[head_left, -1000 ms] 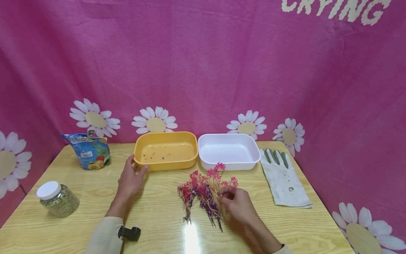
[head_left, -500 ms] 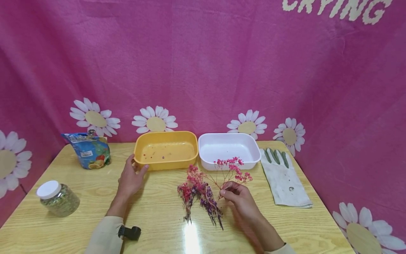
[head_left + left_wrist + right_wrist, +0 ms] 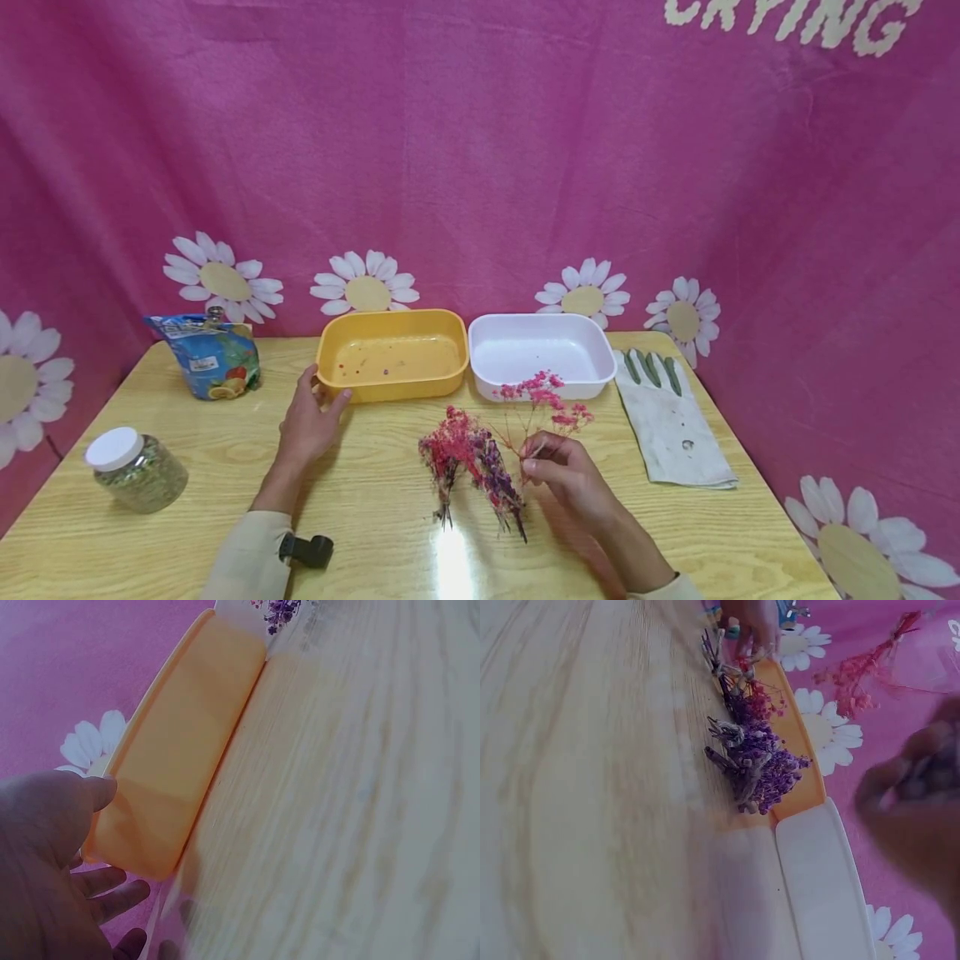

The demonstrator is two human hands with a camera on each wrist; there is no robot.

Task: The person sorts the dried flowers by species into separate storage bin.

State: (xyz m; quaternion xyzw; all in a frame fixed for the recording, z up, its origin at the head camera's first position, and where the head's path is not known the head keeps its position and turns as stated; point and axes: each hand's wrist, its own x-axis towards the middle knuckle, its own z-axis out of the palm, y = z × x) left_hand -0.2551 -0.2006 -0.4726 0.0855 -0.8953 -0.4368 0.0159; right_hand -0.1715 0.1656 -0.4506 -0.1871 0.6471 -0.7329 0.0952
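My right hand [image 3: 568, 477] pinches the stem of a branching sprig of pink dried flowers [image 3: 573, 417] between thumb and fingertips, its heads up in front of the white tub [image 3: 595, 388]. Just left of this hand lie a bunch of pink dried flowers [image 3: 452, 442] and a bunch of purple dried flowers [image 3: 497, 477], which appears large in the right wrist view [image 3: 765, 769]. My left hand [image 3: 311, 427] holds the near left corner of the yellow tub [image 3: 397, 390], thumb at the front rim and fingers round the side. A few specks lie in that tub.
A blue pouch [image 3: 210, 360] stands at the back left, and a white-lidded jar of green dried bits [image 3: 144, 477] is nearer the front. On the right is a whitish glove with green fingertips [image 3: 678, 437]. A pink curtain [image 3: 480, 167] hangs behind the wooden table [image 3: 375, 517].
My right hand has drawn the pink sprig up and away from the bunches, shifting slightly right. The bunches settled a little. My left hand has stayed at the yellow tub.
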